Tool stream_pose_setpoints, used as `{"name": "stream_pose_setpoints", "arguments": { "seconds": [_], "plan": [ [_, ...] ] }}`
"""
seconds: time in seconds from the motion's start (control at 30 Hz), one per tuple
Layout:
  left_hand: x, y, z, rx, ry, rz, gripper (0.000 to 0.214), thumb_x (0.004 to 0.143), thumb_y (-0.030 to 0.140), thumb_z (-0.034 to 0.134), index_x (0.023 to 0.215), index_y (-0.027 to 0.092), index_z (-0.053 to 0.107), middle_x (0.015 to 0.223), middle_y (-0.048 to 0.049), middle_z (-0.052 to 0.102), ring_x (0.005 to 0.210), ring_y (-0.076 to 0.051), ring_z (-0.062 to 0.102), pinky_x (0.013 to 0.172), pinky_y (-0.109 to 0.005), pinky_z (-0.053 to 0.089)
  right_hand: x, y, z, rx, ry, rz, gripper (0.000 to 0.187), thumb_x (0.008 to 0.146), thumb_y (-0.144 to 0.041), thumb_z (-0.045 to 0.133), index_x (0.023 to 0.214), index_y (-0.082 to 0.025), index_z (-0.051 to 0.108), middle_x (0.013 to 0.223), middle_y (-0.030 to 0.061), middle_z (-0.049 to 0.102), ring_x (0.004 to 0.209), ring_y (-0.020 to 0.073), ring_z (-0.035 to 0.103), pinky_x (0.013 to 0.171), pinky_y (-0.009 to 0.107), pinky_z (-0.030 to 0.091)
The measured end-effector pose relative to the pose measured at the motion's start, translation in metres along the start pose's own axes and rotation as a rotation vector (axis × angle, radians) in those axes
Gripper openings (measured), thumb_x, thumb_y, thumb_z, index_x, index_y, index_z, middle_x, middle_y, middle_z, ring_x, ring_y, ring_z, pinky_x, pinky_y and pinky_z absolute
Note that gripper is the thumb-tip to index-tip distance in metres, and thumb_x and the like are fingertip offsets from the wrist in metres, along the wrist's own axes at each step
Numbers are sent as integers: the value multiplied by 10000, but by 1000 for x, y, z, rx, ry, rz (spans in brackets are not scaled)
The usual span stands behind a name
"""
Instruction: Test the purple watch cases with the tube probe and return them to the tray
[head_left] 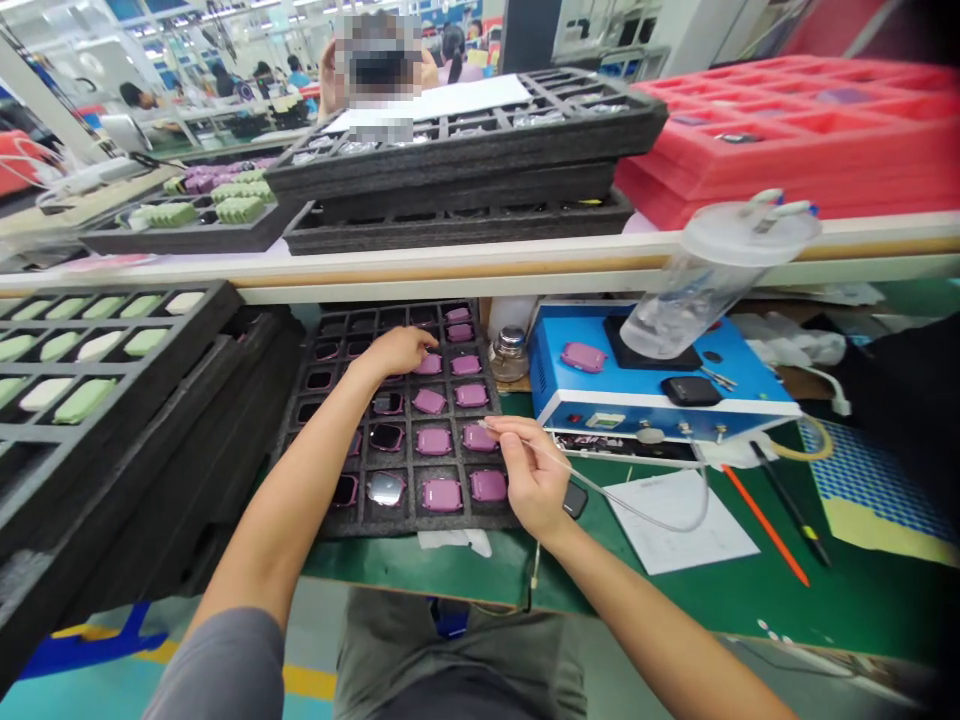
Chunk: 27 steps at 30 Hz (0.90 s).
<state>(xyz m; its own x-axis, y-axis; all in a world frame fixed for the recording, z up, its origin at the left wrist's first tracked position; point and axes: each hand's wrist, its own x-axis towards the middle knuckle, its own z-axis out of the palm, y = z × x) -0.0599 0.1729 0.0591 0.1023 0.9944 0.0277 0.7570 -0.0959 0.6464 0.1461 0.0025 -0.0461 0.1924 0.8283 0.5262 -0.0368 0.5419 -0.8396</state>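
A black foam tray (330,520) with a grid of cells lies on the green bench in front of me. Many cells hold purple watch cases (434,440); others on the left hold dark-faced ones. My left hand (397,350) reaches over the tray's upper cells, fingers curled down onto a purple case there. My right hand (529,475) hovers at the tray's right edge and pinches a thin pen-like tool (501,432) joined to a clear tube (637,505). The tool's tip points at a purple case in the right column.
A blue box-shaped machine (645,395) stands right of the tray with a purple case (583,356) and a clear plastic container (697,285) on it. Black trays with green parts (82,400) stack at left. Paper, pens and a small glass jar (510,352) lie nearby. Red trays (787,130) sit on the shelf above.
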Motion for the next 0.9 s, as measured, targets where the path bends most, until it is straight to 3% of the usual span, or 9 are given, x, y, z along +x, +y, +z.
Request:
{"name": "stream_pose_setpoints", "arguments": {
  "seconds": [0.17, 0.33, 0.4, 0.5, 0.63, 0.7, 0.77, 0.9],
  "plan": [
    [11, -7, 13, 21, 59, -42, 412, 1020, 402, 684, 1349, 156, 646, 1368, -122, 654, 1183, -272, 681, 1001, -487, 602, 0, 0, -2, -16, -2, 4, 169, 1043, -301, 601, 1026, -244, 760, 1040, 79, 782, 1013, 220, 758, 861, 405, 663],
    [13, 7, 5, -36, 163, -42, 397, 1029, 404, 672, 1335, 151, 650, 1351, -122, 659, 1155, -247, 691, 996, -473, 605, 0, -1, -1, -29, -1, -15, 170, 1040, -302, 607, 1010, -239, 761, 1012, 76, 785, 981, 218, 757, 837, 398, 661],
    [-9, 16, 5, -44, 186, -15, 323, 977, 342, 742, 1220, 131, 713, 1234, -108, 721, 1115, -248, 706, 996, -455, 598, 1, -2, -1, -10, 12, -10, 171, 1042, -304, 603, 1024, -241, 761, 1021, 76, 783, 995, 219, 757, 846, 401, 666],
    [-74, 26, 25, -134, 206, 40, 212, 875, 202, 790, 1079, 145, 796, 1009, -75, 801, 960, -223, 742, 923, -354, 597, 0, -4, -1, 36, 41, 12, 178, 1048, -318, 593, 1052, -248, 756, 1055, 83, 781, 1030, 231, 761, 877, 428, 677],
    [-157, 34, 73, -667, 249, -54, 290, 810, 246, 810, 1080, 141, 800, 957, -84, 827, 803, -191, 767, 766, -284, 612, -1, -10, -1, 48, 43, -16, 170, 1052, -303, 585, 1063, -261, 749, 1088, 81, 786, 1061, 241, 772, 928, 462, 674],
    [-174, 36, 91, -809, 251, -114, 326, 769, 269, 846, 1062, 139, 788, 957, -92, 827, 817, -194, 776, 790, -295, 627, 0, -13, -1, 17, 32, -50, 167, 1051, -283, 585, 1055, -264, 751, 1085, 78, 795, 1073, 242, 779, 952, 466, 668],
    [-175, 37, 101, -870, 261, -128, 338, 744, 280, 869, 1040, 143, 781, 959, -94, 826, 836, -196, 779, 813, -303, 633, 1, -15, 0, -22, 36, -63, 174, 1052, -279, 582, 1041, -262, 754, 1067, 81, 802, 1070, 243, 784, 952, 462, 669],
    [-168, 36, 101, -867, 275, -124, 316, 744, 276, 867, 1022, 149, 785, 945, -86, 827, 830, -194, 781, 795, -291, 634, 2, -15, 2, -53, 35, -54, 176, 1053, -279, 581, 1034, -257, 754, 1058, 85, 808, 1071, 242, 790, 942, 457, 675]
  ]
}}
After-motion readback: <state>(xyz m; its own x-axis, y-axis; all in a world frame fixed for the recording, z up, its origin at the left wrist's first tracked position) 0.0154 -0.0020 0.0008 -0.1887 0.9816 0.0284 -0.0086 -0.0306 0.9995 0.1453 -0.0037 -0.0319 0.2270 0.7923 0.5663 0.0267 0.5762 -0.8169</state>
